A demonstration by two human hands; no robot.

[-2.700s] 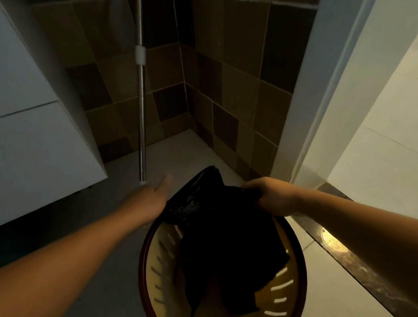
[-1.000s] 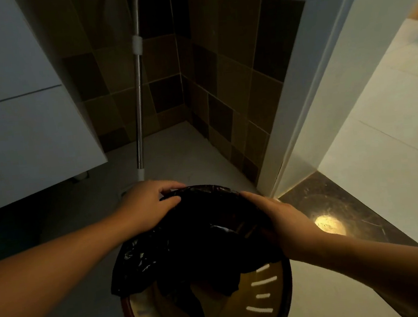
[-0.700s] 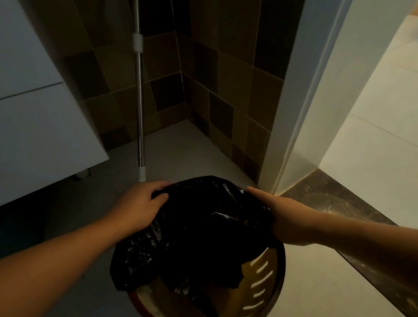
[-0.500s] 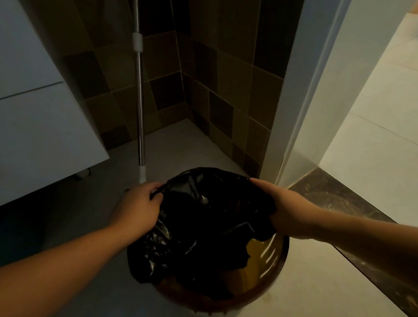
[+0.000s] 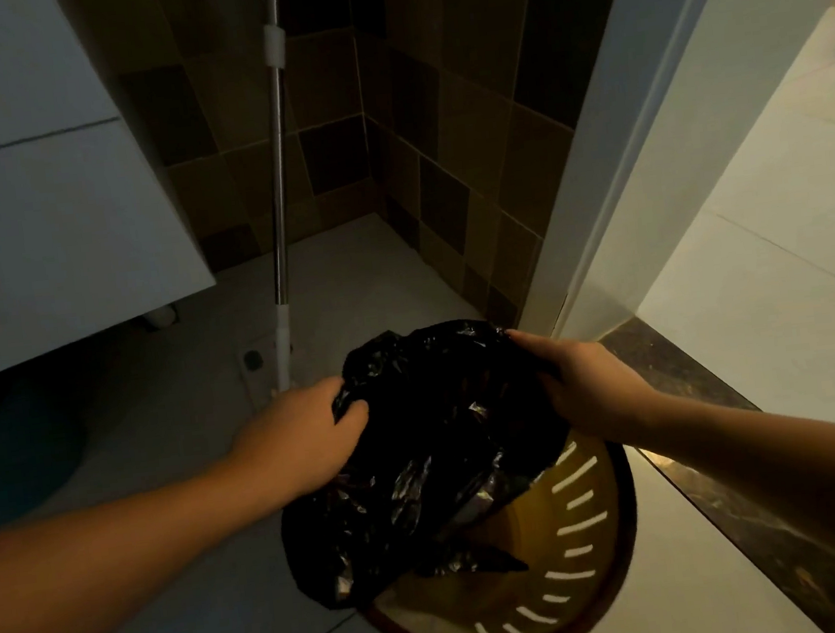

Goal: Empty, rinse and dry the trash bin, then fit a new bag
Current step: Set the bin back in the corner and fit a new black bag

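Fitting the new bag [image 5: 434,448] is in hand: the left hand [image 5: 299,437] and right hand [image 5: 582,386] pinch its bunched edge with curled fingers above the bin [image 5: 609,543]. Next, I judge, the mouth needs spreading and folding over the bin's rim.

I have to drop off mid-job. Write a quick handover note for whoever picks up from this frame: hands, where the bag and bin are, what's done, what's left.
Left hand: grips the near-left edge of the black bag.
Right hand: holds the bag's far-right edge.
The bag is bunched over the far and left side of the trash bin; part hangs over the left rim, part droops inside. The bin stands on the floor by the doorway, its slotted near-right wall uncovered, no trash visible in it.
Done: bag brought to the bin.
Left: spread the bag's mouth, fold it over the whole rim, push the rest down inside.
Nearby: a mop handle leans in the tiled corner.
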